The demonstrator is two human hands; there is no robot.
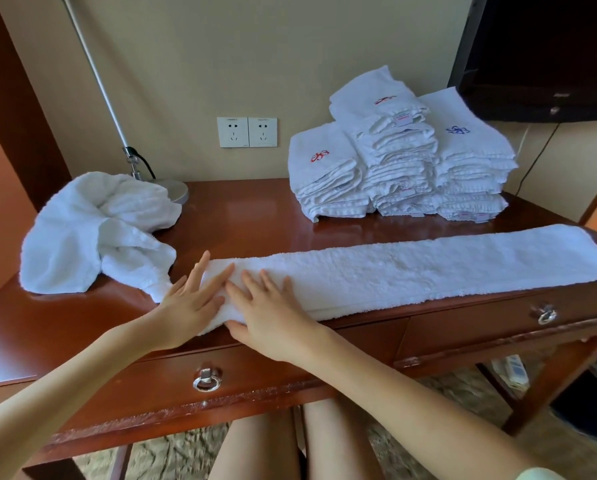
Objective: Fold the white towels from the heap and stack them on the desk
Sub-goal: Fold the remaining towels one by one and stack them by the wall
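Note:
A white towel, folded into a long narrow strip, lies along the front edge of the brown desk. My left hand rests flat on the strip's left end, fingers straight. Right beside it, my right hand presses flat on the same end. A loose heap of white towels sits at the desk's left. Stacks of folded towels with red and blue embroidery stand at the back right against the wall.
A lamp with a round metal base and slanted arm stands behind the heap. Wall sockets are at the back. A dark TV hangs top right. Two drawers with ring handles face me.

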